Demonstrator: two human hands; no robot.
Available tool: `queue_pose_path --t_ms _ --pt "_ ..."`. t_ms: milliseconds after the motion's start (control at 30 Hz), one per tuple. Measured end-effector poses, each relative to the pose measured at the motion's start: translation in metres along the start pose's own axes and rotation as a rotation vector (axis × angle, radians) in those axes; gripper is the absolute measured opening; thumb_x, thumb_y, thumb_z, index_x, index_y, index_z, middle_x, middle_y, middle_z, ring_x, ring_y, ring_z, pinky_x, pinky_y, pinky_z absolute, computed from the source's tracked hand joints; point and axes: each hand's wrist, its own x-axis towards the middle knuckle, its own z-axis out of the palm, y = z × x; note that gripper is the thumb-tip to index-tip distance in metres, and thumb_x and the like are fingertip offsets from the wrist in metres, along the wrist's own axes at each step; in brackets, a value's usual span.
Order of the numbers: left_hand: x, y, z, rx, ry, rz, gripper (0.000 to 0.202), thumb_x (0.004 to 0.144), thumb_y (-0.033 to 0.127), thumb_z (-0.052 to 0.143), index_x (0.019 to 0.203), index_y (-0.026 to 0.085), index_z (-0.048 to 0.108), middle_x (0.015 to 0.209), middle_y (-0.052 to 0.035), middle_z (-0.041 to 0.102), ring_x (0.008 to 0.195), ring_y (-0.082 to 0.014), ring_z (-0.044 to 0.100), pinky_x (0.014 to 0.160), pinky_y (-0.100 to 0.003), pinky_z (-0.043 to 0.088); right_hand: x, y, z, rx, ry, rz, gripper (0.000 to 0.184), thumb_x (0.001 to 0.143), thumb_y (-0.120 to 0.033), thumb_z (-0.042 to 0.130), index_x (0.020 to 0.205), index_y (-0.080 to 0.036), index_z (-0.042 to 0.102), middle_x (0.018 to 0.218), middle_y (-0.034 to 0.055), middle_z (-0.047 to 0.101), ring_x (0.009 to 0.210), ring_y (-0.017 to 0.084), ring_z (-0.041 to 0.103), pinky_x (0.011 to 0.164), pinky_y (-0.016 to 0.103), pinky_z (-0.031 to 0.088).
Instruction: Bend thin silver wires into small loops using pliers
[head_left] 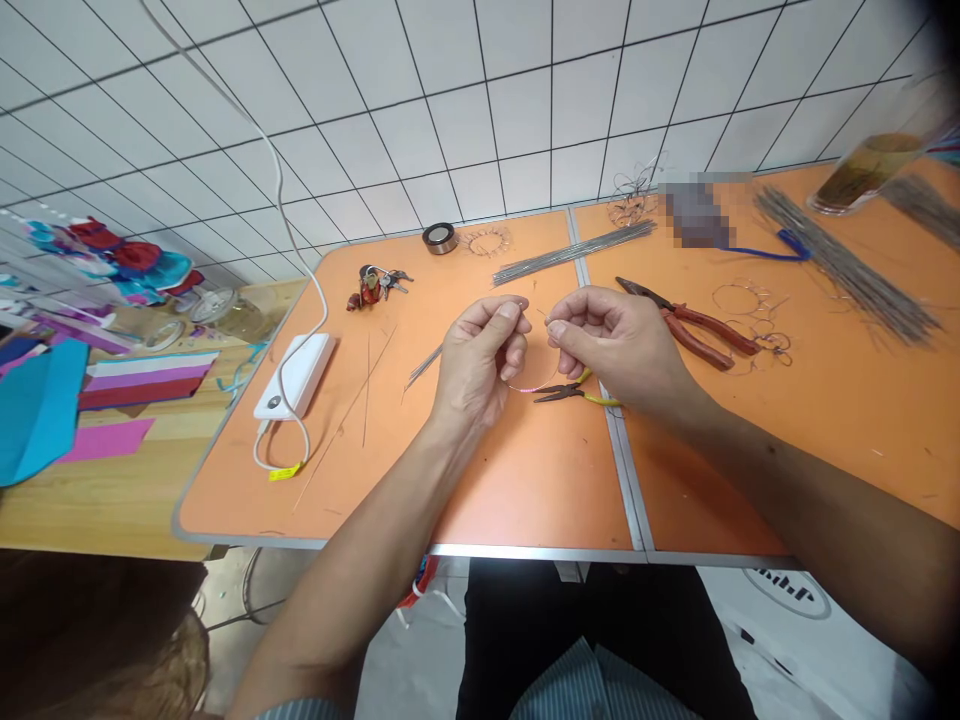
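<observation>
My left hand (480,360) and my right hand (611,345) are both pinched shut on the two ends of a thin wire loop (529,385) above the orange table (525,470). The loop hangs between them and carries small pink beads along its lower curve. Small yellow-handled pliers (574,392) lie on the table right under my hands. Larger red-handled pliers (694,325) rest just right of my right hand.
A bundle of straight steel wires (574,252) lies behind my hands, and more wires (847,265) at the right. A white power bank (295,375) with its cable, keys (371,285), a tape roll (439,237) and finished wire rings (750,300) sit around. Coloured felt sheets (142,378) lie left.
</observation>
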Motion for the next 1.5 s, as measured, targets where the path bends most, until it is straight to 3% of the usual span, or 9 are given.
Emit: queue_pose_path --t_ms 433,1500 --pt "-0.0031 0.0051 0.0045 -0.035 -0.044 -0.088 0.02 0.093 0.018 0.081 0.08 0.016 0.065 0.076 0.0025 0.065 0.045 -0.0013 0.045 0.035 -0.012 0.027 0.0004 0.0006 -0.0006 -0.013 -0.003 -0.001 0.007 0.092 -0.014 0.074 0.088 -0.02 0.072 0.067 -0.0034 0.067 0.054 0.011 0.063 0.056 0.026 0.056" --pt "-0.0038 0.0056 0.0063 -0.06 -0.07 -0.153 0.022 0.093 0.018 0.081 0.079 0.015 0.065 0.077 0.0026 0.064 0.045 -0.0004 0.042 0.035 -0.012 0.025 -0.0002 0.0035 -0.0013 -0.026 0.008 -0.012 0.006 0.091 -0.019 0.076 0.088 -0.022 0.072 0.071 -0.0026 0.068 0.056 0.012 0.062 0.057 0.028 0.056"
